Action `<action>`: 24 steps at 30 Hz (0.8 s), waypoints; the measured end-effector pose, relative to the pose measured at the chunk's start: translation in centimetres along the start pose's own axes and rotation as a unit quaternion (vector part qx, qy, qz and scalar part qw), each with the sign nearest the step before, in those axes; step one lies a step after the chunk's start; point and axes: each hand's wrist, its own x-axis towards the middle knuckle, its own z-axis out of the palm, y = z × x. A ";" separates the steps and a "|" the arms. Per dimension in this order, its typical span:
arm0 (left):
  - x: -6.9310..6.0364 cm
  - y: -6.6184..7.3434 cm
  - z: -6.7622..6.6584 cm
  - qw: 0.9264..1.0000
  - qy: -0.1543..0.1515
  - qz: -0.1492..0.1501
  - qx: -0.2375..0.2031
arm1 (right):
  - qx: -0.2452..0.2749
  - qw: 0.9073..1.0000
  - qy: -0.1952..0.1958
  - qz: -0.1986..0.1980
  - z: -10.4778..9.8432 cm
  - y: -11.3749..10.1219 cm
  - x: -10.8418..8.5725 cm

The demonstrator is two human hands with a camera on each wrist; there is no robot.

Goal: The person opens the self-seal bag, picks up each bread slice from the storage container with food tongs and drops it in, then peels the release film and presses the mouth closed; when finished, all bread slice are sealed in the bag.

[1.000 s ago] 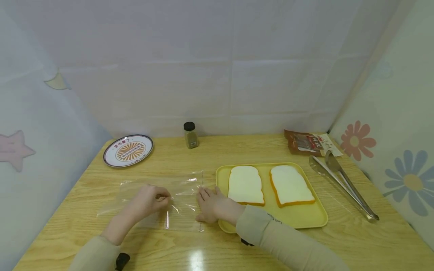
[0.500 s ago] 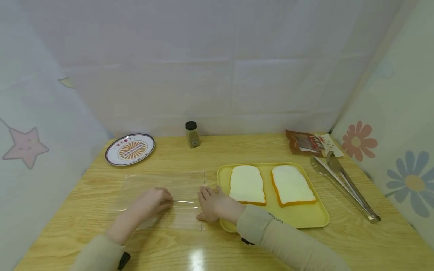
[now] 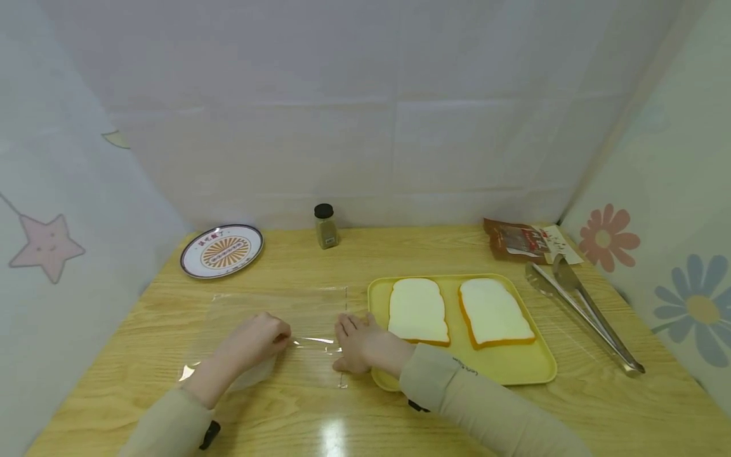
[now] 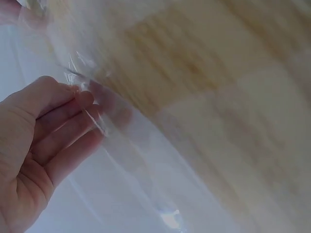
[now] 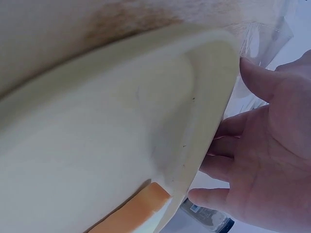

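A clear plastic sheet [image 3: 314,368] lies on the table left of the yellow tray [image 3: 491,371]. Its film [image 4: 146,160] rises to my left hand [image 4: 43,131], which pinches it between thumb and fingertips; in the head view that hand [image 3: 254,343] is over the sheet's middle. With fingers spread, my right hand [image 3: 360,346] rests on the sheet's right edge, beside the tray's left rim. The right wrist view shows this hand [image 5: 272,141] with straight fingers along the tray [image 5: 214,73]. Two bread slices [image 3: 419,310] [image 3: 494,311] lie apart on the tray.
At the back left is a patterned plate [image 3: 223,251], with a black-capped jar [image 3: 326,227] to its right. Metal tongs [image 3: 588,311] lie right of the tray, in front of a brown food packet [image 3: 516,241].
The sheet lies flatter than a second ago, with fewer glints and folds near my left hand, which has shifted only slightly. My right hand stays at the sheet's edge.
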 end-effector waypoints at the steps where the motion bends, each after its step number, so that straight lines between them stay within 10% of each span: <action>1: 0.0 0.0 0.0 1.000 0.004 0.003 -0.003 | 0.000 1.000 0.001 0.000 0.0 0.0 0.0; 24: -0.1 -0.7 0.1 0.983 0.066 -0.087 -0.145 | 0.007 1.000 0.015 -0.005 0.2 0.2 0.3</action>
